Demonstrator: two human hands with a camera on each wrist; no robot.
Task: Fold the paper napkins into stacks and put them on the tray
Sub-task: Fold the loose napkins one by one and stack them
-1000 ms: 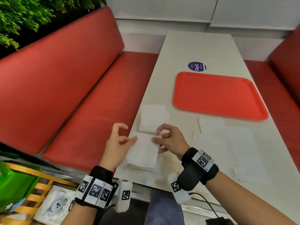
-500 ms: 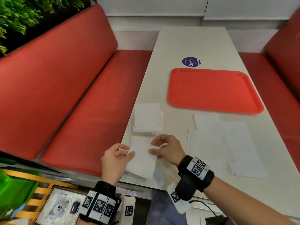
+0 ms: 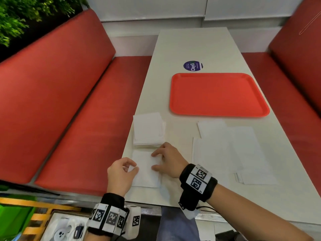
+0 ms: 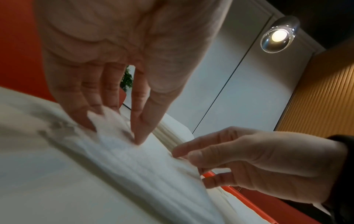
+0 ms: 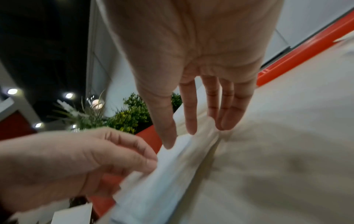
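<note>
A folded white napkin lies flat near the front left corner of the table. My left hand pinches its left edge between thumb and curled fingers. My right hand presses straight fingertips on its right edge. Just beyond it sits a stack of folded napkins. The orange tray lies farther back with nothing on it. Unfolded napkins are spread to the right.
The white table runs between two red benches. A round blue sticker lies beyond the tray. The table's left edge is right beside my left hand. A crate with small devices stands on the floor at lower left.
The napkin has gone from held slightly raised to lying flat on the table. Both hands came down with it, the left one settling on its left edge.
</note>
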